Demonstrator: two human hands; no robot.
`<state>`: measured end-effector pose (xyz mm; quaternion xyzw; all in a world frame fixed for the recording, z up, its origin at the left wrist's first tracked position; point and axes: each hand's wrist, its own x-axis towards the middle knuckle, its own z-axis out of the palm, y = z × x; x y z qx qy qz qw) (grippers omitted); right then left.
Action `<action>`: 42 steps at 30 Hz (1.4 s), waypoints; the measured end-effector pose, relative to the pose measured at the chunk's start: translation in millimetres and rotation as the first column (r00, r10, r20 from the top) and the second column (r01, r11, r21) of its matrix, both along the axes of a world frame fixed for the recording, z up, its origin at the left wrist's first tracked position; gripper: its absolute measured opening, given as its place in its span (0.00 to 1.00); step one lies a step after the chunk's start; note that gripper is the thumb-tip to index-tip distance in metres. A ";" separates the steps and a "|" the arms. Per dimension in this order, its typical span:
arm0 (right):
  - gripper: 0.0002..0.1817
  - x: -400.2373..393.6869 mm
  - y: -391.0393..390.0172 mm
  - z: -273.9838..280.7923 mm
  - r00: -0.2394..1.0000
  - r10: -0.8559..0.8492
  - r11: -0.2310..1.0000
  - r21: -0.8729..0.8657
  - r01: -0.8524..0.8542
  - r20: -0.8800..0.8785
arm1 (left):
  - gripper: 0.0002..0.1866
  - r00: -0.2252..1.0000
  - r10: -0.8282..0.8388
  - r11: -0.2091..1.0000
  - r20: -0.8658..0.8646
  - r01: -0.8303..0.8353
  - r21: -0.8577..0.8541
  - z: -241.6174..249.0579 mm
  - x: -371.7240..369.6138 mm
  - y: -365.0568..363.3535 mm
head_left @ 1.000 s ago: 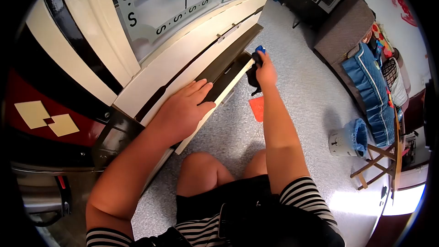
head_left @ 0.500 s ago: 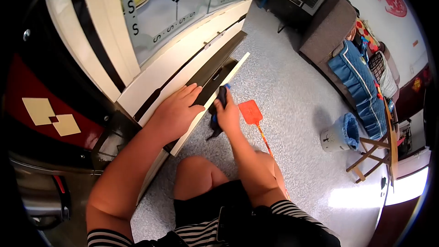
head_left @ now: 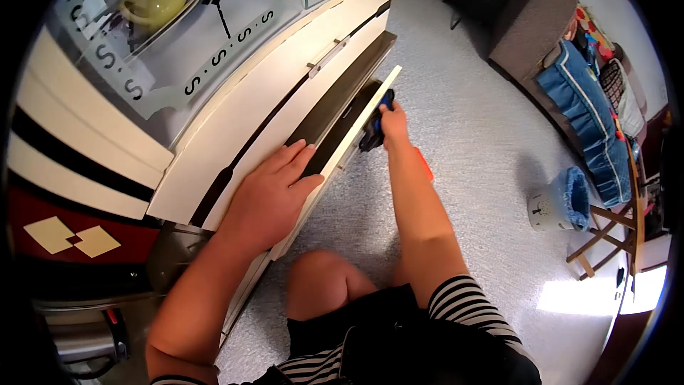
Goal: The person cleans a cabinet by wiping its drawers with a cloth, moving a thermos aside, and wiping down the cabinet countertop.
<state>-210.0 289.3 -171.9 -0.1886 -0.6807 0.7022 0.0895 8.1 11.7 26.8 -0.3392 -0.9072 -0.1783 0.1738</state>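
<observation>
Shifted toward the drawer's far end, the right hand [head_left: 395, 127] has its fingers clamped on a black-and-blue object [head_left: 372, 135] just outside the open drawer [head_left: 339, 155]; the left hand [head_left: 267, 199] rests on that drawer, thumb spread apart.

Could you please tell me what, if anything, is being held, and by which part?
The right hand holds a black-and-blue object, seemingly around its middle, though the exact grip is unclear. The left hand rests on the drawer front.
</observation>
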 end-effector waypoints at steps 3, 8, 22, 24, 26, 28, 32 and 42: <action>0.29 -20.9 0.6 -10.6 0.997 -0.067 0.985 -0.160 0.071 0.029 | 0.13 1.000 -0.022 1.000 -0.012 0.021 -0.010 2.2 -2.9 0.8; 0.28 7.3 -10.6 -35.6 0.998 -0.011 1.000 -0.017 0.012 0.062 | 0.13 1.000 -0.027 1.000 -0.003 0.027 -0.004 1.9 -1.8 -0.2; 0.27 281.6 -144.3 20.4 0.913 0.386 0.842 -0.457 -0.288 0.135 | 0.12 0.990 -0.120 0.992 -0.067 0.122 0.016 -11.2 -3.8 -8.3; 0.29 309.7 -163.5 20.5 0.919 0.381 0.847 -0.437 -0.303 0.101 | 0.11 0.990 -0.121 0.992 -0.076 0.122 0.009 -11.1 -3.7 -8.5; 0.33 317.5 -171.3 37.0 0.919 0.375 0.868 -0.395 -0.301 0.123 | 0.10 0.989 -0.122 0.993 -0.088 0.122 -0.004 -10.4 -4.1 -8.8; 0.33 302.3 -170.8 38.3 0.946 0.313 0.903 -0.336 -0.267 0.089 | 0.10 0.988 -0.128 0.992 -0.088 0.129 0.005 -9.0 -4.0 -9.0; 0.31 269.9 -169.5 16.0 0.989 0.143 0.975 -0.166 -0.149 -0.045 | 0.12 0.991 -0.115 0.993 -0.065 0.114 -0.008 -8.3 -3.1 -7.8; 0.34 287.9 -172.8 31.3 0.957 0.177 0.975 0.176 -0.138 -0.230 | 0.12 0.990 -0.126 0.992 -0.063 0.126 -0.006 -10.8 -4.8 -9.5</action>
